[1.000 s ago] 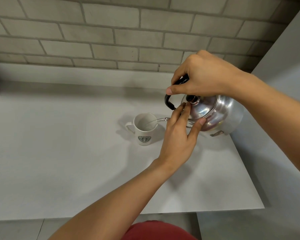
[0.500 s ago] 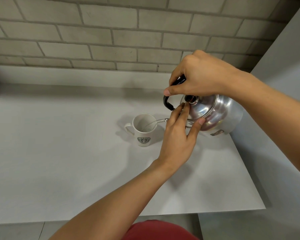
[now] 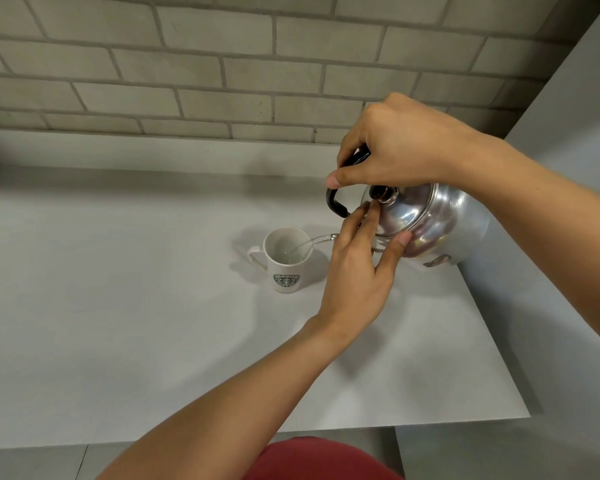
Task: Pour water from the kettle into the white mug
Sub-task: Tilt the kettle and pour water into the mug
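A shiny steel kettle (image 3: 440, 223) with a black handle is tilted to the left above the grey table (image 3: 118, 323). My right hand (image 3: 395, 147) is closed around that handle from above. My left hand (image 3: 357, 271) rests its fingertips against the kettle's lid and side, fingers spread. A thin stream of water (image 3: 305, 244) arcs from the spout, which my left hand mostly hides, into the white mug (image 3: 286, 261). The mug stands upright with a green logo facing me and its handle to the left; a little water shows inside.
A grey brick wall (image 3: 187, 74) with a low ledge runs along the back of the table. A grey panel (image 3: 568, 116) rises at the right. The table's right edge lies just under the kettle. My red clothing (image 3: 319, 459) shows at the bottom.
The kettle stays tilted and the water keeps flowing into the mug. Both hands hold nearly the same place, with only a slight shift in the view.
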`<state>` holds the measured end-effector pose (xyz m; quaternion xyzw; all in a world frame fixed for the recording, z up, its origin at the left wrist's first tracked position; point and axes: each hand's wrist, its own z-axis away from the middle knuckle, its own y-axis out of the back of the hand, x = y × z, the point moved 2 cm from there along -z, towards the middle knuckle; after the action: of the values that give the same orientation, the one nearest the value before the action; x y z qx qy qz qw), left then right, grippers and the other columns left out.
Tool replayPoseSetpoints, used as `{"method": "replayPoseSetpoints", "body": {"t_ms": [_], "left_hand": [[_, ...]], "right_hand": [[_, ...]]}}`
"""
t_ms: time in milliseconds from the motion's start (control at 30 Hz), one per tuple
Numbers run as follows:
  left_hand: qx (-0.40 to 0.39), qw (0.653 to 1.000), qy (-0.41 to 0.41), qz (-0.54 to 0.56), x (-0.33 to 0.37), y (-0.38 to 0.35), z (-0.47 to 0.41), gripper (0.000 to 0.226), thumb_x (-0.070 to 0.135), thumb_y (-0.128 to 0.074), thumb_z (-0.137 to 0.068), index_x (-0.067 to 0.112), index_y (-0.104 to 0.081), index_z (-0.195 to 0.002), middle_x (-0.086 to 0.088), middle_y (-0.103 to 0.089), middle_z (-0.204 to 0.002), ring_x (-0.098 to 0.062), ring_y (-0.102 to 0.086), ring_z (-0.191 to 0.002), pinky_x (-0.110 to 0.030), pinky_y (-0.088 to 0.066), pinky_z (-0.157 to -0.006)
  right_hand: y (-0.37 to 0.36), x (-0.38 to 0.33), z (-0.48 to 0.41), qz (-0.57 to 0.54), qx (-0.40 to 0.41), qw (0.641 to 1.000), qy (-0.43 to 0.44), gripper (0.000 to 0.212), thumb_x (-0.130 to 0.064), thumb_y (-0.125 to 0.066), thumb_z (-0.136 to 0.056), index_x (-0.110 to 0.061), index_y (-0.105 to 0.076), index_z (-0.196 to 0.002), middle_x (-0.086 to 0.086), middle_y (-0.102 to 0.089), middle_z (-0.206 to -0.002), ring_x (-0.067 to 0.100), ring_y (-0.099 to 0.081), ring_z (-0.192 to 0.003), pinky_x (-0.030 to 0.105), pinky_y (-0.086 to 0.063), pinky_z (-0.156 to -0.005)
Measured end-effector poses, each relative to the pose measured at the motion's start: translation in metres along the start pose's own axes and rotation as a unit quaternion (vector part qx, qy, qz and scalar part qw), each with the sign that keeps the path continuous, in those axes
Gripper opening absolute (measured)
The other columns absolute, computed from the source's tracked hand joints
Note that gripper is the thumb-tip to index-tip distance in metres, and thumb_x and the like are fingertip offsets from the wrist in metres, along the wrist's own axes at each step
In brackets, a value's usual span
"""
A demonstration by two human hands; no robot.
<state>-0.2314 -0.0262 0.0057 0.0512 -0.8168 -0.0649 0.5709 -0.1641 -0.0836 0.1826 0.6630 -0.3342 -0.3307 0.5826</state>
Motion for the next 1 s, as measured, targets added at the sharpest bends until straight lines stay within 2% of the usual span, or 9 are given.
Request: {"method": "replayPoseSetpoints", "body": {"t_ms": [100, 333, 533, 1000], "left_hand": [[0.004, 1.0, 0.0, 0.006, 0.001, 0.0, -0.001, 0.06, 0.049, -0.057, -0.102, 0.022, -0.044, -0.154, 0.005, -0.042, -0.155, -0.016, -0.046, -0.144, -0.046, -0.051, -0.109], [0.009, 1.0, -0.001, 0.011, 0.004, -0.001, -0.001, 0.061, 0.05, -0.056, -0.102, 0.021, -0.043, -0.154, 0.009, -0.042, -0.154, -0.016, -0.045, -0.144, -0.047, -0.051, -0.109], [0.012, 1.0, -0.007, 0.013, 0.008, 0.001, -0.002, 0.06, 0.047, -0.056, -0.103, 0.02, -0.042, -0.155, 0.007, -0.042, -0.154, -0.016, -0.045, -0.143, -0.047, -0.051, -0.109], [0.023, 0.999, -0.013, 0.022, 0.013, 0.002, -0.003, 0.058, 0.043, -0.057, -0.104, 0.019, -0.043, -0.154, 0.008, -0.044, -0.15, -0.013, -0.046, -0.141, -0.045, -0.053, -0.106]], "right_hand": [[0.003, -0.002, 0.0, 0.004, -0.001, 1.0, 0.001, 0.041, -0.063, -0.071, -0.086, -0.025, -0.084, -0.095, -0.004, -0.078, -0.08, 0.017, -0.069, -0.078, 0.041, -0.058, -0.074], [0.008, -0.007, -0.002, 0.005, -0.01, 1.0, -0.004, 0.038, -0.06, -0.073, -0.087, -0.024, -0.084, -0.095, -0.02, -0.064, -0.068, -0.001, -0.057, -0.066, 0.03, -0.048, -0.065], [0.013, -0.011, -0.001, 0.01, -0.011, 1.0, -0.002, 0.04, -0.061, -0.072, -0.087, -0.024, -0.084, -0.097, -0.007, -0.075, -0.077, 0.006, -0.061, -0.069, 0.039, -0.057, -0.072], [0.014, -0.008, -0.005, 0.027, -0.008, 1.0, 0.007, 0.042, -0.063, -0.072, -0.086, -0.024, -0.083, -0.098, -0.003, -0.077, -0.082, 0.017, -0.064, -0.078, 0.042, -0.059, -0.075]]}}
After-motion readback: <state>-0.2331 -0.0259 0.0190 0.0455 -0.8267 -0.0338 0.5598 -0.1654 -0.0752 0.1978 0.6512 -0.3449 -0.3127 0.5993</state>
